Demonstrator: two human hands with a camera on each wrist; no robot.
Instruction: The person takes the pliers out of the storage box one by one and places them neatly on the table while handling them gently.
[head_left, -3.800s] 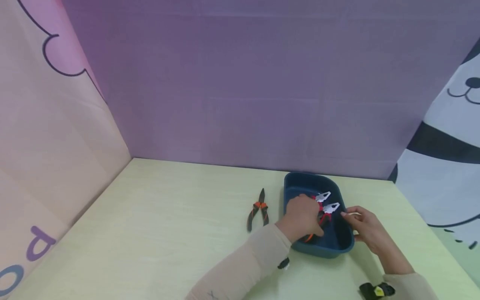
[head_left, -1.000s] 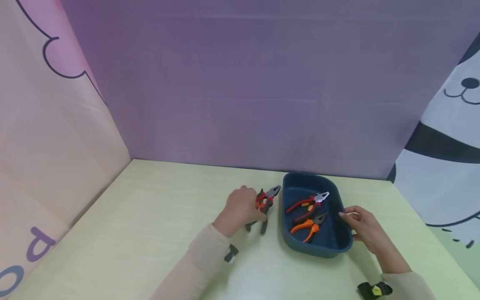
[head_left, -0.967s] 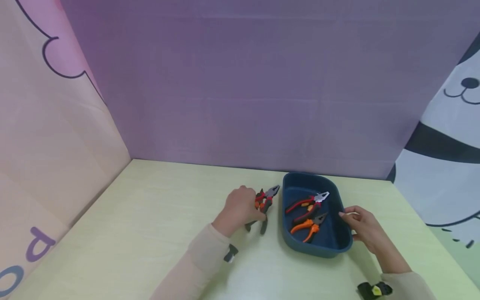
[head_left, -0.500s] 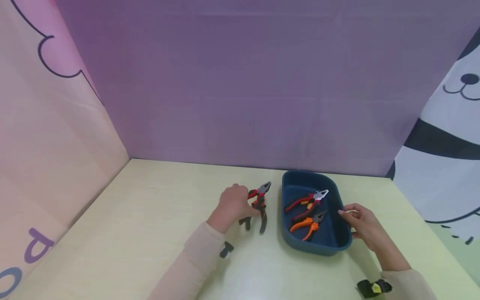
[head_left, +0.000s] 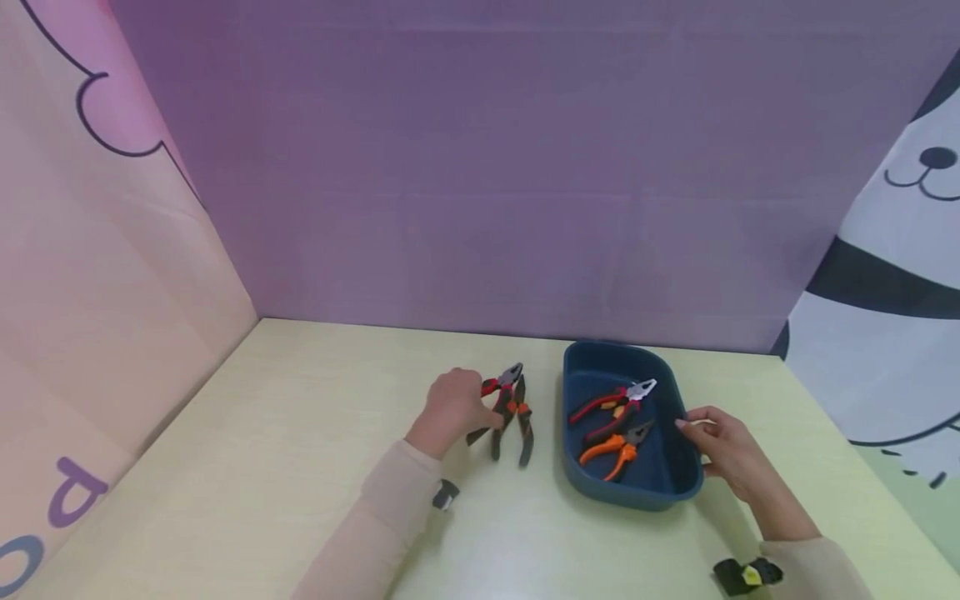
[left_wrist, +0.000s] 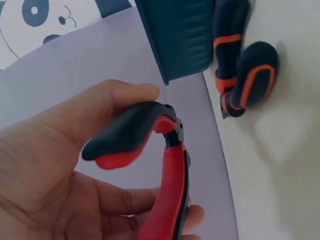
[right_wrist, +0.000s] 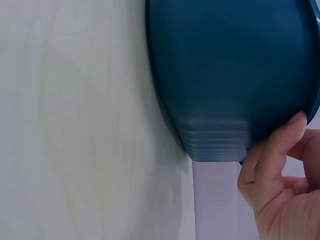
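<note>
My left hand (head_left: pixel 450 408) grips a pair of combination pliers (head_left: pixel 512 375) by its red-and-black handles, left of the bin; in the left wrist view the handles (left_wrist: pixel 172 185) stand spread between thumb and fingers. Just right of it, long-nose pliers (head_left: pixel 527 437) with black-and-orange handles lie on the table, partly overlapped by the held pair. My right hand (head_left: pixel 723 450) holds the right rim of the blue bin (head_left: pixel 637 498); in the right wrist view the fingers (right_wrist: pixel 280 150) bend against the wall near the rim. Inside lie red-handled pliers (head_left: pixel 636 393) and orange-handled pliers (head_left: pixel 621 450).
The pale table (head_left: pixel 337 392) extends left and in front of the bin. A purple backdrop (head_left: pixel 450 167) rises behind its far edge, with printed cloth panels at the left and right sides.
My left hand was inside the bin, then came out with the red-and-black pliers. It has carried them left past the long-nose pliers. The right hand stays at the rim.
</note>
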